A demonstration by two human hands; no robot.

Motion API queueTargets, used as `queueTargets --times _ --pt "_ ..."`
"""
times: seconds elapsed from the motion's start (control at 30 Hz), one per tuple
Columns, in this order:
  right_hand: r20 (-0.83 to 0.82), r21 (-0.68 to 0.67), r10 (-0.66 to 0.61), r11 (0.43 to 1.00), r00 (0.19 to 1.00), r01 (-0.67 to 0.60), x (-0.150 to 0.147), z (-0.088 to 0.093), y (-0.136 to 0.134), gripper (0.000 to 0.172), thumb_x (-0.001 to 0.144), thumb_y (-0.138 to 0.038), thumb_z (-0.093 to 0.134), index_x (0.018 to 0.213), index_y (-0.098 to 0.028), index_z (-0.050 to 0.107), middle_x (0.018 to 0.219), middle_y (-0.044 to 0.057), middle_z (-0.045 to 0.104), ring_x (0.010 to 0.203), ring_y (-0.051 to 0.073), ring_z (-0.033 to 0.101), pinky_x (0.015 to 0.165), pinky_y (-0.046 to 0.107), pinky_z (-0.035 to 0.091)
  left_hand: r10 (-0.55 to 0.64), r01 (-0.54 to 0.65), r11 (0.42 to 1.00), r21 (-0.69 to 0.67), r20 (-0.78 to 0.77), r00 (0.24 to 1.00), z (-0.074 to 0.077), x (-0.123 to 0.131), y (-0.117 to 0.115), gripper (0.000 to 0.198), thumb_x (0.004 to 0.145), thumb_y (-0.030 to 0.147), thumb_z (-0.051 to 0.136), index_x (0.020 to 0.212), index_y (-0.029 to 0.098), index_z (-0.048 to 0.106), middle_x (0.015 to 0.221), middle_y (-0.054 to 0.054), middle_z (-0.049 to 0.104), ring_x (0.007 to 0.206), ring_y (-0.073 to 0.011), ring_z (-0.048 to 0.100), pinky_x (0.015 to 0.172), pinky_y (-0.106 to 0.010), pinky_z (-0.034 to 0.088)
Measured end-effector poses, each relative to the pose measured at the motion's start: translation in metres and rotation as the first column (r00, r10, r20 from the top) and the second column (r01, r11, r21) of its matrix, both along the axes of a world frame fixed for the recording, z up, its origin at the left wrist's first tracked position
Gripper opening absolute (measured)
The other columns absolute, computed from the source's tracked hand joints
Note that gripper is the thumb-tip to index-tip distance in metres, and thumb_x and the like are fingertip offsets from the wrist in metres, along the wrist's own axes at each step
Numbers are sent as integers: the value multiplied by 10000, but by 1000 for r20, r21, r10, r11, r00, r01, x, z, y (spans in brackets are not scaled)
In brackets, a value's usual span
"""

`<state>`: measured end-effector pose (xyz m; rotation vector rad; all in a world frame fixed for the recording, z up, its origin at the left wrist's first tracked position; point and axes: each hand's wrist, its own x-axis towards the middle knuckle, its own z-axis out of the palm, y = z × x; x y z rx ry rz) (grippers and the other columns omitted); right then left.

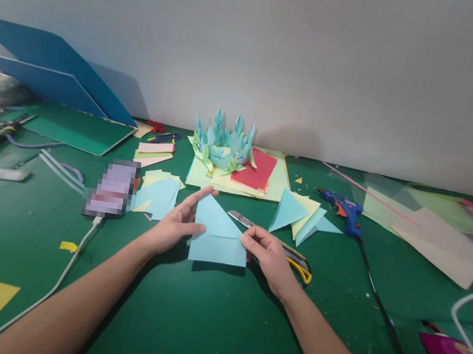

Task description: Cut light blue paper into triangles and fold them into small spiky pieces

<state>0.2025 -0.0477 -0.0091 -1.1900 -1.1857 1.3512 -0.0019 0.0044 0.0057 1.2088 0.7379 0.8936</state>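
A light blue paper sheet (218, 237), partly folded into a triangle over a rectangle, lies on the green table (196, 320) in front of me. My left hand (177, 224) rests on the sheet's left edge, index finger stretched along the fold and thumb pressing the paper. My right hand (267, 253) pinches the sheet's right edge with thumb and fingers. A yellow utility knife (279, 246) lies just behind my right hand, partly covered by it.
A blue paper crown (222, 145) stands on red and pale sheets at the back. Folded triangles (302, 214), a blue glue gun (343, 209) with its black cord, a phone (112, 188) with a white cable, paper scraps, pliers and blue boards lie around.
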Motion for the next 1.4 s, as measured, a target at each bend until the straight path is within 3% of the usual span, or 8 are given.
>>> queueTargets --times 0.1,0.27,0.47,0.77,0.9,1.07,1.2,1.4 --pt "-67 -19 -53 998 996 52 0 -1 0 369 703 -522 664 644 -195 503 533 -60 448 492 94 412 506 230 352 19 -18 1000 13 -2 1000 -3 2 0 642 685 142 701 1274 316 515 1417 -24 441 923 -147 579 741 -241 495" --pt "-183 -15 43 999 982 -46 0 -6 0 496 643 -598 693 915 -236 492 748 -13 610 579 126 550 551 260 453 317 -320 946 53 54 947 -10 8 -1 563 681 253 730 1211 244 541 1329 -60 518 1051 -195 545 823 -273 491" --pt "-28 41 176 984 984 -175 -3 -7 -6 649 578 -416 806 1125 -221 517 826 18 647 725 180 607 650 303 498 377 -380 924 49 69 924 -11 21 -10 660 650 220 744 1239 269 449 1321 -54 470 1041 -180 542 854 -289 497" --pt "100 172 -33 985 994 16 -3 -5 -7 174 712 -359 676 753 -210 596 748 14 624 701 188 573 650 310 484 323 -323 946 -5 54 945 -5 23 -14 450 647 217 751 1042 231 535 1067 -22 585 809 -123 560 707 -239 491" --pt "126 454 -226 879 966 146 0 -3 -11 85 768 -269 636 728 -222 576 721 13 602 689 182 560 653 317 465 359 -360 928 93 27 933 -9 19 -9 295 655 198 730 888 219 550 873 11 578 795 -129 553 706 -247 482" --pt "263 782 -257 621 930 -50 -2 3 -16 137 779 -134 611 844 -252 635 761 21 663 705 180 603 683 336 459 380 -299 880 370 -170 909 -14 13 -3 161 668 167 683 792 199 585 1030 -52 558 975 -200 552 816 -340 464" --pt "486 795 -219 514 846 -323 -3 0 -16 193 816 -123 543 914 -247 654 819 40 688 715 175 590 662 321 451 438 -95 747 658 -380 815 -14 8 -2 132 706 90 604 753 210 634 1012 -56 567 1005 -220 539 898 -409 425" --pt "711 643 -122 513 693 -569 -2 -9 -12 208 866 -144 491 966 -207 662 927 57 697 808 190 549 736 334 440 310 168 664 729 -473 825 -16 4 0 239 826 69 444 793 205 637 918 -60 645 874 -171 621 797 -331 506"
